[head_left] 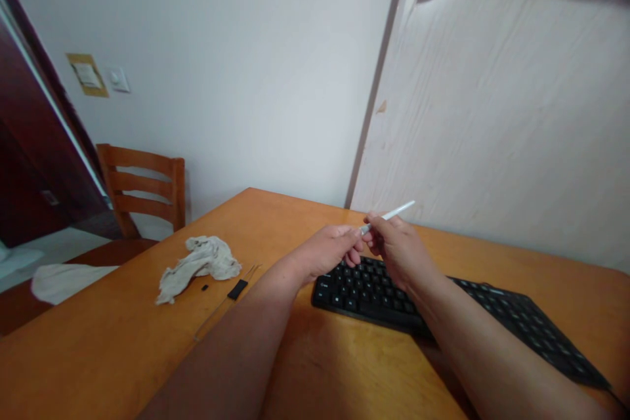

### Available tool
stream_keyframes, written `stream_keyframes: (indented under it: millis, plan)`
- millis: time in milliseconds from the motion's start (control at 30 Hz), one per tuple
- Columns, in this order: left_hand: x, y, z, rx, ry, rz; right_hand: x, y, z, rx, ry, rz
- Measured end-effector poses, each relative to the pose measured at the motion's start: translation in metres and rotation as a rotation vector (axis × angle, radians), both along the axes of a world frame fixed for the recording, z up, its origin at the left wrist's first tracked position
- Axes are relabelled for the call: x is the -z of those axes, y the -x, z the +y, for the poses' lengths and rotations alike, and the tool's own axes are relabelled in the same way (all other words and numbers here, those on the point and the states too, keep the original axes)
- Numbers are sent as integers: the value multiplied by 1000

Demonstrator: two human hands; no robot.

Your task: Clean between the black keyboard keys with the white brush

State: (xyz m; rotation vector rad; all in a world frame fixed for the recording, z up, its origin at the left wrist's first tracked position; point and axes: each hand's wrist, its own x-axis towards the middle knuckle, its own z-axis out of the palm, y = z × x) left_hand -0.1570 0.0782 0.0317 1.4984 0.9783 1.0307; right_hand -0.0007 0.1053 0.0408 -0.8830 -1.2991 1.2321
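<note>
Head view, tilted, looking down across the table. A slim white stick (388,216) pinched in the right hand (401,251), thumb and fingers together on its lower half, the upper end pointing up and away to the right. Beside the stick's lower tip, the left hand (327,251) with fingers (353,249) curled together; contact with the tip perhaps, though too small to tell from this view.

Both hands held just above a black keyboard (369,292), its far right part running out beyond the right forearm towards the table's edge. Under it all, an orange wooden table (266,216).

Left of the hands on the table, a crumpled beige cloth (199,268), with a small black piece (204,288) just below it. Nearby, a black rectangular strip (237,289) lying across a thin wire (216,315).

Beyond the table, a wooden slat-back chair (142,184) against a white wall (246,65), with a wall switch (118,79) and a beige plate (87,75) higher up. Further left, a white cloth (63,282) on a dark wooden surface. At right, a pale wood-grain panel (492,111).
</note>
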Motion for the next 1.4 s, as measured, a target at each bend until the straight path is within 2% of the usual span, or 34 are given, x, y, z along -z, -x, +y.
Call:
stream_keyframes:
  millis: [200, 333, 400, 467, 533, 600, 667, 833, 900, 1133, 1267, 1333, 1400]
  plan:
    - [-4, 4, -1, 49, 12, 25, -2, 2, -2, -5, 31, 27]
    - [2, 14, 4, 81, 32, 1, 0, -3, 5, 50, 59, 72]
    - [7, 20, 9, 24, 43, -30, 1, -9, 12, 133, 67, 110]
    - [13, 25, 15, -89, 28, -63, 0, -13, 16, 180, 72, 123]
    - [16, 26, 19, -192, -23, -81, 0, -14, 17, 180, 73, 105]
    - [16, 23, 21, -237, -74, -81, 0, -11, 15, 148, 69, 82]
    - [13, 18, 20, -213, -97, -66, 0, -6, 10, 110, 65, 73]
    - [0, 3, 11, 14, -121, -26, 0, 2, 1, 13, 58, 67]
    - [-3, 0, 8, 35, -115, -16, 0, 2, 0, -1, 73, 74]
    - [-7, 3, 1, -75, -80, 84, -3, -4, 4, -42, 132, 169]
    - [0, 11, 7, -111, -78, 63, -7, -16, 13, 82, 98, 188]
    - [6, 16, 13, -194, -80, 15, -9, -20, 16, 132, 63, 128]
    - [12, 19, 19, -312, -77, -21, -10, -22, 16, 115, 27, 25]
